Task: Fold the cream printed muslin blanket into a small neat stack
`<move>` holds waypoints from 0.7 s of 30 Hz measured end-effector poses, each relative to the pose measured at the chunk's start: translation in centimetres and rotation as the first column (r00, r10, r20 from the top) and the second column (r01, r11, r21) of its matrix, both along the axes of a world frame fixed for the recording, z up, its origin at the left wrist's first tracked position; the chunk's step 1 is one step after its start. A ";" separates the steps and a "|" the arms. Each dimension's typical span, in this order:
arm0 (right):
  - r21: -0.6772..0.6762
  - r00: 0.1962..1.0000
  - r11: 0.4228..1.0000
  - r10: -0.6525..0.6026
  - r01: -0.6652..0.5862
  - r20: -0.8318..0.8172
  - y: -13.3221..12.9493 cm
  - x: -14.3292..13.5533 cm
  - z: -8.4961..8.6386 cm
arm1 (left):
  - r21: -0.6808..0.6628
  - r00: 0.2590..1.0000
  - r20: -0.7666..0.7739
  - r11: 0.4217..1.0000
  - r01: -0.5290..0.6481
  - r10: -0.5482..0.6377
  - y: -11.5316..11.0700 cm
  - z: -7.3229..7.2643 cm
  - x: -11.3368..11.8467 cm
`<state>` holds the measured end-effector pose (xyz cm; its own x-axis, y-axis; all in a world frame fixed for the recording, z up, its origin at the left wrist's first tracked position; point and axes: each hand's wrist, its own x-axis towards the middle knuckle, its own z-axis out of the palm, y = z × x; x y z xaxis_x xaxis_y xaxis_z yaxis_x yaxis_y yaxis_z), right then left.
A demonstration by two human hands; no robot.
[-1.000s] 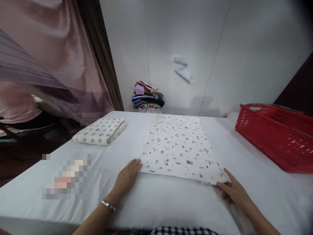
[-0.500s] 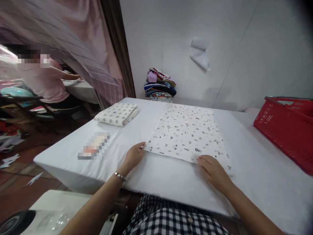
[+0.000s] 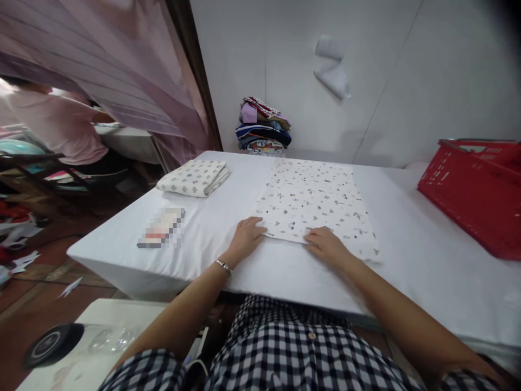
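A white printed cloth [image 3: 313, 198] lies flat on the white-covered table [image 3: 407, 217]. On its near left corner rests my left hand [image 3: 246, 238], palm down with the fingers spread a little. My right hand [image 3: 328, 247] lies on the near edge, right of the left hand, its fingers stretched over the fabric. The corner under my left fingers is hidden. A folded cloth with a grey print [image 3: 195, 178] sits at the table's left, and in front of it lies a blurred flat item [image 3: 160, 228].
A red plastic basket [image 3: 476, 190] stands at the right. Folded fabrics [image 3: 264, 127] are stacked behind the table by the wall. At the lower left, a white surface [image 3: 118, 315] holds a dark round object [image 3: 52, 345]. A person in pink [image 3: 61, 125] sits beyond the curtain.
My left hand has moved right onto the cloth's near corner, and my right hand has shifted left along the edge. The camera view has tilted down slightly.
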<state>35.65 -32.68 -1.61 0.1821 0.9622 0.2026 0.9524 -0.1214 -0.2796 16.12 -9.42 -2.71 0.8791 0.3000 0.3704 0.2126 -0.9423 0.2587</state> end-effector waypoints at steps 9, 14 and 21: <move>0.187 0.987 0.973 -0.113 0.133 -0.115 0.2 -0.3 -0.8 | -0.109 0.996 0.078 0.992 0.059 -0.051 -0.4 -0.3 2.8; 0.235 0.988 0.964 -0.097 0.124 -0.123 0.2 -0.3 -2.0 | -0.064 0.993 0.102 0.996 0.060 -0.053 -0.8 -0.6 2.0; 0.269 0.986 0.950 -0.132 0.156 -0.103 0.5 -0.4 -2.2 | 0.166 0.942 0.093 0.938 0.304 -0.322 -3.3 0.4 2.8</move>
